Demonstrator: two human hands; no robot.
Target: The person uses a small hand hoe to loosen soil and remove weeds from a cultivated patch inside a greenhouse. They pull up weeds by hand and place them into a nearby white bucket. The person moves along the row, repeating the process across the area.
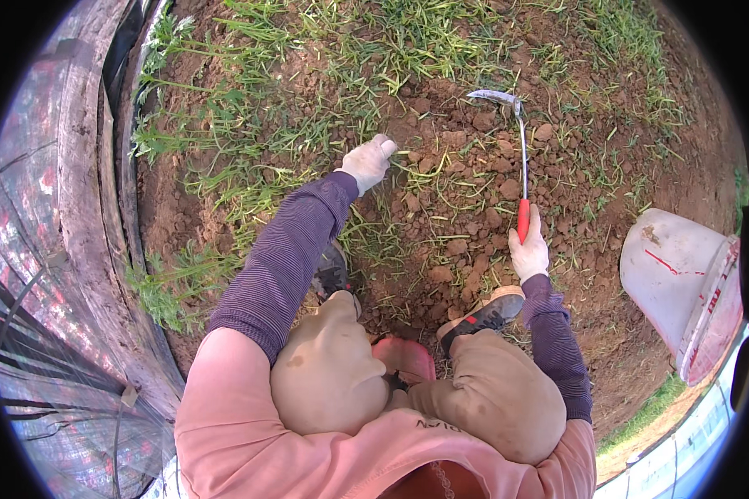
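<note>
My right hand (529, 252), in a pale glove, is closed around the red handle of a hand sickle (524, 156). Its metal shaft points away from me, and the curved blade (493, 95) turns left over broken soil. To the left, my left hand (368, 163), also gloved, is low over the weeds with its fingers curled. A pale stem (403, 152) shows at its fingertips; whether the hand grips it is unclear. Cut grass (440, 178) lies scattered on the reddish-brown clods (455, 248) between both hands. Denser green weeds (243, 125) stand on the left.
A white plastic bucket (668, 262) lies tipped on its side at the right. Along the left runs a weathered wooden board (81, 143) beside plastic sheeting (25, 206). A red object (406, 358) is between my legs. My shoes (484, 315) rest on the soil.
</note>
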